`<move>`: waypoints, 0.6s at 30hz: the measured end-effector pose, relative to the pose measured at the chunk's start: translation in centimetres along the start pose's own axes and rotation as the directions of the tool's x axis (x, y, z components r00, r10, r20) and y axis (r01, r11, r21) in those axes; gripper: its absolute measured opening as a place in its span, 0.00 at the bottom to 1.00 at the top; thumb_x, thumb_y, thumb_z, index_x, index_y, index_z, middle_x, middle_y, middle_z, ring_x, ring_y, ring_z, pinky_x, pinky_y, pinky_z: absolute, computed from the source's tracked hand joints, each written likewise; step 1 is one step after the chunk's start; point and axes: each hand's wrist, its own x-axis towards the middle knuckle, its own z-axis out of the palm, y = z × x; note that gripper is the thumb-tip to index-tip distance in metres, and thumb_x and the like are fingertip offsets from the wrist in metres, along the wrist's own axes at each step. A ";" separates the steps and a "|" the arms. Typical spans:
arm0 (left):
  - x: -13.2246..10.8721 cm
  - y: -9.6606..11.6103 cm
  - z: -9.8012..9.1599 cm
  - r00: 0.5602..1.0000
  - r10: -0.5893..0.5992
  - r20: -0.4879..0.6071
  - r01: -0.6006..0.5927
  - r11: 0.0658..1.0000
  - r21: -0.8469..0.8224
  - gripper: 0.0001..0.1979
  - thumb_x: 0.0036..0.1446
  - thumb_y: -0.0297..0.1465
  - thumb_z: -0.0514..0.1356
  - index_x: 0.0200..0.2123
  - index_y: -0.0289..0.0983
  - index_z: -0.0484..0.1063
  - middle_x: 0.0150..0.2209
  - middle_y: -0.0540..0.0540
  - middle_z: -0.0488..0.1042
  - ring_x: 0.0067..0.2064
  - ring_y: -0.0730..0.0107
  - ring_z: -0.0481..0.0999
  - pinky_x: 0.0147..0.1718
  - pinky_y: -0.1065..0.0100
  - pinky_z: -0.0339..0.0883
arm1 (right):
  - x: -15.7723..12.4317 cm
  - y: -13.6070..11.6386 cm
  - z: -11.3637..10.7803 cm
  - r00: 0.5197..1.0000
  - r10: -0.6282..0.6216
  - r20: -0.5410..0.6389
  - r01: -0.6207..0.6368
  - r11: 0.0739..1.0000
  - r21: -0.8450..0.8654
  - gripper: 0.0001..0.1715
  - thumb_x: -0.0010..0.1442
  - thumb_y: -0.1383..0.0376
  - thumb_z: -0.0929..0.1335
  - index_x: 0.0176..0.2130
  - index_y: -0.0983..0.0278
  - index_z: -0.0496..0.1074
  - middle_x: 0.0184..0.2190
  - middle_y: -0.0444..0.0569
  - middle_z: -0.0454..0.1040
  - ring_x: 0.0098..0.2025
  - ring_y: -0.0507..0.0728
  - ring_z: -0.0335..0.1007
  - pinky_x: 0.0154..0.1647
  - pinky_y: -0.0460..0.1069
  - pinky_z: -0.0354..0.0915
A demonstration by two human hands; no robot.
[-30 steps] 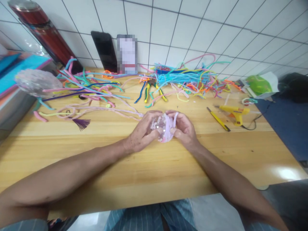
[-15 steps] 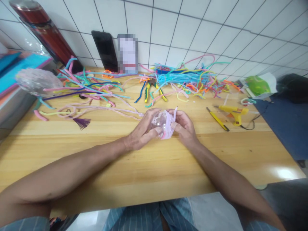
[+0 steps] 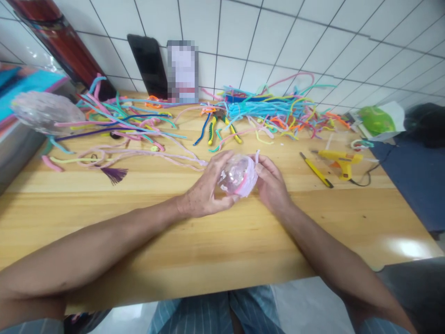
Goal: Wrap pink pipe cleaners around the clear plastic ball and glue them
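Note:
A small clear plastic ball with a pale pink pipe cleaner wrapped round its rim sits between my two hands, just above the wooden table. My left hand cups the ball from the left, fingers curled around it. On the right side, my right hand pinches the pink pipe cleaner against the ball; its short free end sticks up by my fingers.
Heaps of coloured pipe cleaners lie along the back of the table. Yellow-handled pliers, a yellow glue gun, a yellow utility knife and a purple tassel lie nearby. A black phone leans on the tiled wall.
Both hands have turned the ball, so its clear dome now faces up-left and the pink band sits on the lower right. The free end stands shorter.

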 end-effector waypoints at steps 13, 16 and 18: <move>-0.5 -0.4 0.3 0.993 -0.119 -0.014 0.118 0.991 -0.055 0.50 0.66 0.47 0.70 0.79 0.46 0.46 0.75 0.31 0.59 0.77 0.39 0.61 0.75 0.36 0.60 | 0.1 0.0 0.4 0.996 0.071 -0.052 -0.069 0.997 0.040 0.23 0.57 0.45 0.78 0.45 0.55 0.80 0.42 0.45 0.84 0.44 0.60 0.80 0.50 0.56 0.74; -0.6 -0.4 0.4 0.988 -0.154 -0.011 0.153 0.985 -0.081 0.48 0.66 0.48 0.69 0.79 0.45 0.48 0.75 0.31 0.60 0.77 0.40 0.62 0.75 0.38 0.61 | 0.2 0.0 0.3 0.994 0.091 -0.056 -0.087 0.994 0.063 0.23 0.56 0.45 0.80 0.44 0.55 0.81 0.42 0.45 0.84 0.43 0.60 0.80 0.48 0.55 0.75; -0.5 -0.4 0.4 0.988 -0.152 -0.001 0.151 0.985 -0.081 0.50 0.64 0.50 0.71 0.79 0.43 0.48 0.75 0.30 0.60 0.77 0.38 0.62 0.75 0.37 0.61 | 0.2 -0.1 0.4 0.993 0.102 -0.053 -0.098 0.992 0.076 0.23 0.55 0.45 0.80 0.43 0.55 0.81 0.40 0.44 0.84 0.42 0.59 0.79 0.47 0.54 0.74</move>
